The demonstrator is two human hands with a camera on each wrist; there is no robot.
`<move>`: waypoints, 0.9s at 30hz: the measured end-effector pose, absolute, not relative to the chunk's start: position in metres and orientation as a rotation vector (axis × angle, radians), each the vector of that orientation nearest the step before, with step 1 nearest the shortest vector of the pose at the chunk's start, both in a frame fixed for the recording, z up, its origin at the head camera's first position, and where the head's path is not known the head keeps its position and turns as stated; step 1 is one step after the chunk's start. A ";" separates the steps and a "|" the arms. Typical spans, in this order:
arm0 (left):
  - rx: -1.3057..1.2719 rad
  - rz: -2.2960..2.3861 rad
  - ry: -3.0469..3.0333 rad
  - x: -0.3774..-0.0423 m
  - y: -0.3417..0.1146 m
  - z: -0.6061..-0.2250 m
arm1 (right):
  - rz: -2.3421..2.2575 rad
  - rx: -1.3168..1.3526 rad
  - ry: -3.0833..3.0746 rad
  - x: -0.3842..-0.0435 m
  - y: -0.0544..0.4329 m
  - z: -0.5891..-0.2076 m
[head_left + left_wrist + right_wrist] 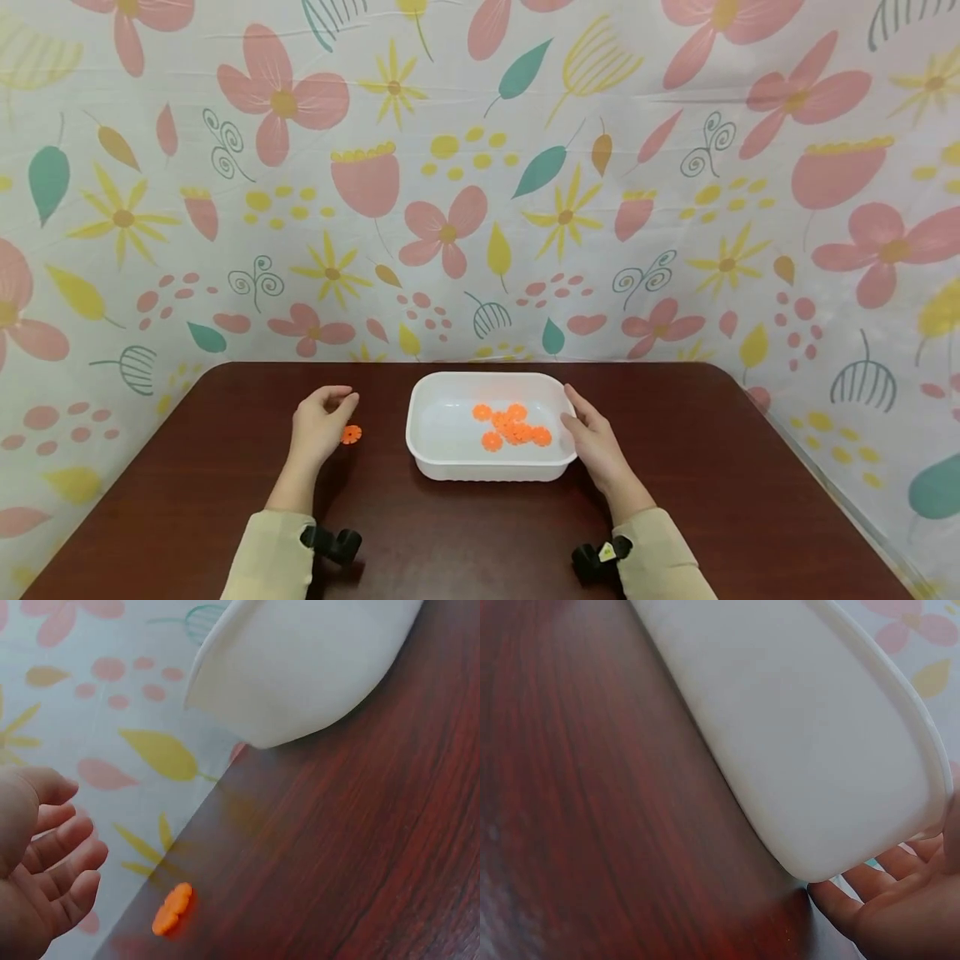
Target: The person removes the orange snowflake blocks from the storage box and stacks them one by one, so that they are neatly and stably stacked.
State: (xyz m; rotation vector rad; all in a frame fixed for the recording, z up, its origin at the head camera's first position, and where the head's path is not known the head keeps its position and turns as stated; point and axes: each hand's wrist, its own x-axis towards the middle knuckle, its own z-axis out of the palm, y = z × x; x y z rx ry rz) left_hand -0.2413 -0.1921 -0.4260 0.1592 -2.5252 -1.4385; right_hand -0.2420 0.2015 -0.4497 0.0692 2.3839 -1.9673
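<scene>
My left hand (318,423) hovers over the left of the table, its fingers loosely bent and holding nothing. Just beside it lies an orange disc (351,434) with a notched, flower-like edge. The left wrist view shows this orange disc (173,909) apart from the fingertips. At the middle stands a white plastic tub (487,472), upright on the table. Several similar orange discs (516,430) lie heaped inside, toward its right half. My right hand (597,437) grips the tub's right end, thumb over the rim and fingers (900,862) against the outer wall.
The dark reddish-brown wooden table (472,542) has rounded far corners. Behind it hangs a white cloth (450,317) printed with flowers and leaves. Black wrist devices (333,546) sit at both cuffs.
</scene>
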 end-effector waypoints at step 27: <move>-0.371 -1.281 -2.486 -0.249 -0.106 -0.404 | -1.977 0.066 2.390 -0.243 0.201 -0.448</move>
